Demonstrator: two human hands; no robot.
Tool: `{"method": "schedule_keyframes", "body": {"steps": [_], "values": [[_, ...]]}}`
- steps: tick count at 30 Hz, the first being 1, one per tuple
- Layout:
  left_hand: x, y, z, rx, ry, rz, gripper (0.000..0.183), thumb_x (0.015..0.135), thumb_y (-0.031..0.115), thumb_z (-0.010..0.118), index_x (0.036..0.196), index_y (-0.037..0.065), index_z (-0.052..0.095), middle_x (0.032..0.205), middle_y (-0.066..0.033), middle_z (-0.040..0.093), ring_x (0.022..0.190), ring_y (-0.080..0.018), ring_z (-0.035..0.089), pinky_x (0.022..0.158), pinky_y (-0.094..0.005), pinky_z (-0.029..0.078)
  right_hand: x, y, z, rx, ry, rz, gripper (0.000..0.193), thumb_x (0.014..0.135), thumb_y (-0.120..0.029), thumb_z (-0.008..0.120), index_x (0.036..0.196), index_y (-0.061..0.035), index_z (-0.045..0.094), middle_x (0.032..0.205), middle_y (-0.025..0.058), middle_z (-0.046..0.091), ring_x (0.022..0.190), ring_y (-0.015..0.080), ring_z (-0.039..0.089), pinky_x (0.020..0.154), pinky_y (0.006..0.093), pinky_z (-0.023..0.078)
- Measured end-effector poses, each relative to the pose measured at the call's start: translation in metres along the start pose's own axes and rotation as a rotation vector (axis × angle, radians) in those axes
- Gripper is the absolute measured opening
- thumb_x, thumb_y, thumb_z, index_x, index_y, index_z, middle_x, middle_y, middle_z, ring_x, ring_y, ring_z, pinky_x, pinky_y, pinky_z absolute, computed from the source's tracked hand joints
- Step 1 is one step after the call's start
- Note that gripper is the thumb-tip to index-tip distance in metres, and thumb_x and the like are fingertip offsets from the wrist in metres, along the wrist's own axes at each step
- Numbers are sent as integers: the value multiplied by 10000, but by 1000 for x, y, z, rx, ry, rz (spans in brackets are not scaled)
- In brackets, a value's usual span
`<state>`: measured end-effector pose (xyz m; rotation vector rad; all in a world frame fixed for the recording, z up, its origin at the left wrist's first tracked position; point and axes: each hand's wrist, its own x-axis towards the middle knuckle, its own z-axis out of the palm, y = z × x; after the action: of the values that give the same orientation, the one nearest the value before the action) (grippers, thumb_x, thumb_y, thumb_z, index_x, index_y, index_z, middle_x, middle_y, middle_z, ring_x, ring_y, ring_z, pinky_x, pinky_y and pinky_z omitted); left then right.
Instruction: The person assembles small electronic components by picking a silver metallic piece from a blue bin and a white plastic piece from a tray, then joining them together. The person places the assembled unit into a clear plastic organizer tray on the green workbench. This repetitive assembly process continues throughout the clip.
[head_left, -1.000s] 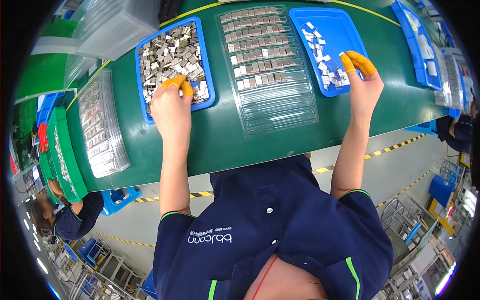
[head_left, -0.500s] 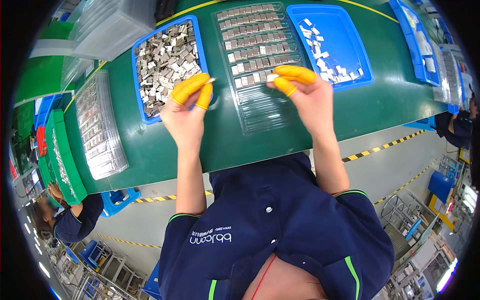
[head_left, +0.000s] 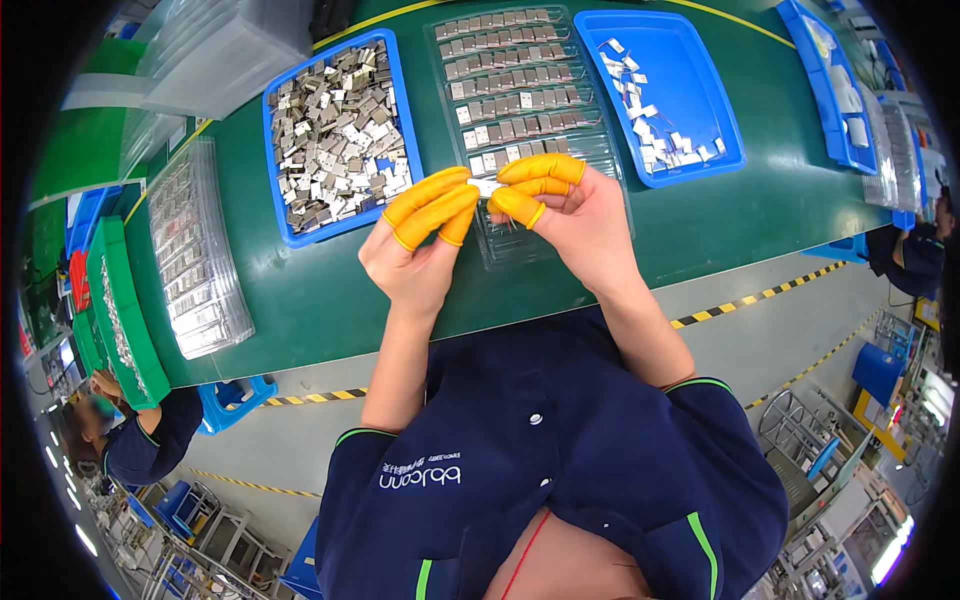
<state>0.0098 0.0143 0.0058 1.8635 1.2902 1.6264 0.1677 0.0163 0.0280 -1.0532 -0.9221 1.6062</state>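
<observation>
Over the near part of a clear ribbed plastic tray (head_left: 508, 250), the left hand (head_left: 415, 255) and right hand (head_left: 585, 225), tipped with yellow rubbery finger covers (head_left: 430, 192), pinch a small white piece (head_left: 486, 187) between them; uneven pressure could make it slip.

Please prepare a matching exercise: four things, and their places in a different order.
1. Heaped metal pieces
2. Scattered white pieces
3. Clear grooved tray
4. Yellow finger covers

A. Worn on left hand and right hand
B. In blue tray nearest right hand
C. In blue tray nearest left hand
D. Between those two trays

Pairs: 1-C, 2-B, 3-D, 4-A
</observation>
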Motion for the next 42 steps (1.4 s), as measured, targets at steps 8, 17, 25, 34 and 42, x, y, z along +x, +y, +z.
{"method": "schedule_keyframes", "body": {"steps": [8, 17, 25, 34, 42], "values": [[-4, 2, 7, -49, 85, -28, 194, 645, -82, 708, 827, -20, 682, 870, -121, 672, 821, -214, 655, 748, -285, 521, -4, -5, -1, -43, 64, -32, 198, 788, 22, 635, 979, 42, 584, 883, 98, 647, 795, 150, 645, 727, 236, 519], [-5, 2, 5, -128, 17, -98, 214, 649, -85, 702, 849, -9, 689, 890, -115, 668, 855, -203, 645, 758, -283, 513, -6, -5, -2, -28, 41, -19, 206, 782, 33, 636, 981, 45, 585, 896, 104, 648, 804, 145, 643, 738, 238, 519], [-12, 3, 4, -598, -70, -564, 233, 701, -107, 670, 927, -53, 650, 965, -139, 633, 896, -220, 624, 832, -315, 511, -8, -10, -12, -140, 40, -14, 196, 769, 22, 658, 958, 37, 610, 908, 75, 655, 797, 107, 628, 730, 220, 507], [-8, -1, -9, -855, -195, -995, 260, 715, -75, 683, 969, -66, 631, 967, -141, 644, 882, -192, 633, 817, -295, 515, -12, -19, -19, -392, -31, -56, 207, 747, -28, 692, 949, 7, 660, 874, 48, 674, 763, 86, 613, 717, 225, 499], [-8, 0, -6, -868, -270, -1025, 258, 744, -41, 673, 997, -59, 629, 932, -135, 657, 860, -180, 638, 810, -275, 508, -16, -23, -21, -686, 24, -185, 188, 745, -57, 676, 932, -39, 685, 831, 94, 682, 697, 148, 643, 671, 238, 499]]}}
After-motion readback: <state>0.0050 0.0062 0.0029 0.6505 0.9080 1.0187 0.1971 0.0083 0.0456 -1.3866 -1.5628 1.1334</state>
